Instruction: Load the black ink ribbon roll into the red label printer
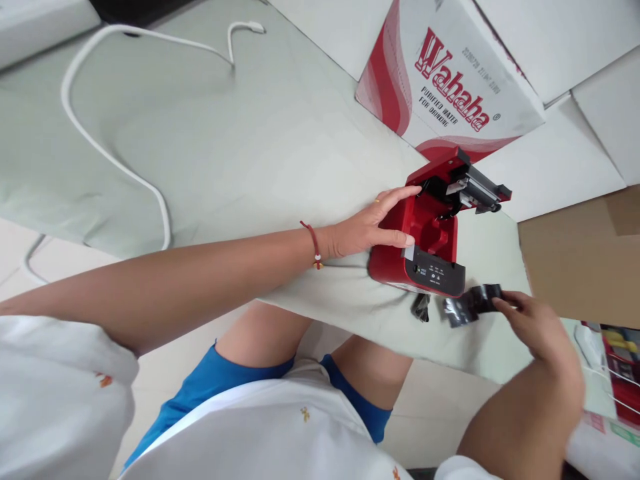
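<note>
Head view: red machine (431, 233) faces the wearer (280, 433), black strip (470, 307) stretching sideways.

You have the broadest room over the pale green cloth (275, 133), between the white cable (167, 227) and the red label printer (393, 257). Beyond the printer, the Wahaha carton (445, 80) stands close and blocks the far side; the brown cardboard (575, 247) walls off the right. You can enter the printer's bay (433, 230) from the right, between the raised lid (475, 183) and the control panel (435, 271); your left hand (363, 230) bars its left side. In front, a crumpled black piece (421, 308) and the black strip (460, 311) in your right hand (533, 320) narrow the passage.
</note>
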Available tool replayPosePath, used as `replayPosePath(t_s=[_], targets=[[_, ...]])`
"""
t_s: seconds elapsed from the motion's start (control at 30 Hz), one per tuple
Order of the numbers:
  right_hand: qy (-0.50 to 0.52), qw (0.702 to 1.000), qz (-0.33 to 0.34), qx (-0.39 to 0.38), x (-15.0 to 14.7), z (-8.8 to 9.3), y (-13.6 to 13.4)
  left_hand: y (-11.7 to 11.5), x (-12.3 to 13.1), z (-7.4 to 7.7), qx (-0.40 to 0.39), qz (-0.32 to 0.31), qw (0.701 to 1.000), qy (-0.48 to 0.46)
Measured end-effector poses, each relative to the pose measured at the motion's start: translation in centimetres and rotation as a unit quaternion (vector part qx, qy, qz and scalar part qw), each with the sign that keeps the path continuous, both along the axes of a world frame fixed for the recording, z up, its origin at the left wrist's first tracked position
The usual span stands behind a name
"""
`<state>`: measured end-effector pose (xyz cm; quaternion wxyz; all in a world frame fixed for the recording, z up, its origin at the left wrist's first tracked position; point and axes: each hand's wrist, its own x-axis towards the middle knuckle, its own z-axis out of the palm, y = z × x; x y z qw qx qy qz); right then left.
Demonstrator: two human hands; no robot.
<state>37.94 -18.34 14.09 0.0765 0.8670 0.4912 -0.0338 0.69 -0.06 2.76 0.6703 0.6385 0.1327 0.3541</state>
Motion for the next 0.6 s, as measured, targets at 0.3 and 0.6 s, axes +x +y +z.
replayPosePath(t_s=[0.3,0.6], targets=[[0.077,0.975,0.100,0.182,-8.2,-5.6,1.9,0.1,0.1,-0.1,0.003,0.001,1.000,-0.005],[0.128,0.963,0.183,0.154,-11.2,-8.3,2.9,0.1,0.2,0.2,0.028,0.015,0.999,0.013]])
